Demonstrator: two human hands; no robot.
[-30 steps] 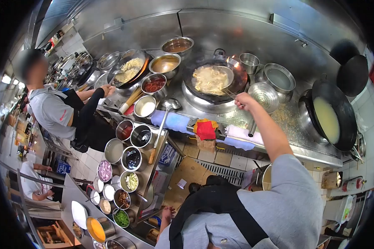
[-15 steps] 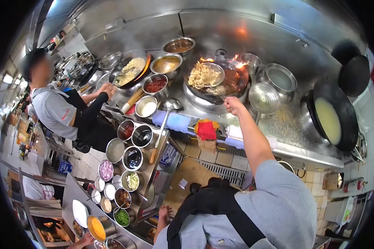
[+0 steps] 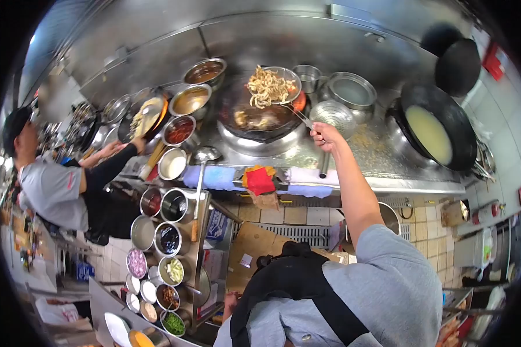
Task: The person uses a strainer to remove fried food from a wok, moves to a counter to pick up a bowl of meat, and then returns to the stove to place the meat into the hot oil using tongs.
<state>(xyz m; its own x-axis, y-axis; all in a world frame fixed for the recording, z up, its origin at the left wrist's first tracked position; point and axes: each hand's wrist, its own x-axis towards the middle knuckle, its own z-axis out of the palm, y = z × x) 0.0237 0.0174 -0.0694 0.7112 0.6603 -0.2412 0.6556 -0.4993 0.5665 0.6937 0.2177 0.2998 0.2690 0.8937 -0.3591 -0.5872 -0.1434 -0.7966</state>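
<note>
My right hand (image 3: 325, 136) is closed around the handle of a strainer (image 3: 298, 92). Pale, strip-shaped food (image 3: 270, 88) is heaped in the strainer, which hangs above the rear right part of a wok (image 3: 240, 128). Some light pieces of food (image 3: 255, 118) lie in the wok. Close to that hand, a perforated ladle (image 3: 333, 115) rests on the steel counter with its handle toward me. My left hand (image 3: 230, 302) is low beside the apron, mostly hidden, and its fingers do not show clearly.
Left of the wok stand bowls of sauce (image 3: 191, 100) and a ladle (image 3: 206, 154). Pots of ingredients (image 3: 171, 270) line the left cart. A large wok of pale liquid (image 3: 428, 136) sits at right. A co-worker (image 3: 55, 185) handles another wok (image 3: 145, 115) at left.
The view has shifted, and the strainer of food has moved up and back over the wok. Flames behind the wok have mostly died down. The co-worker's arms now reach toward their wok.
</note>
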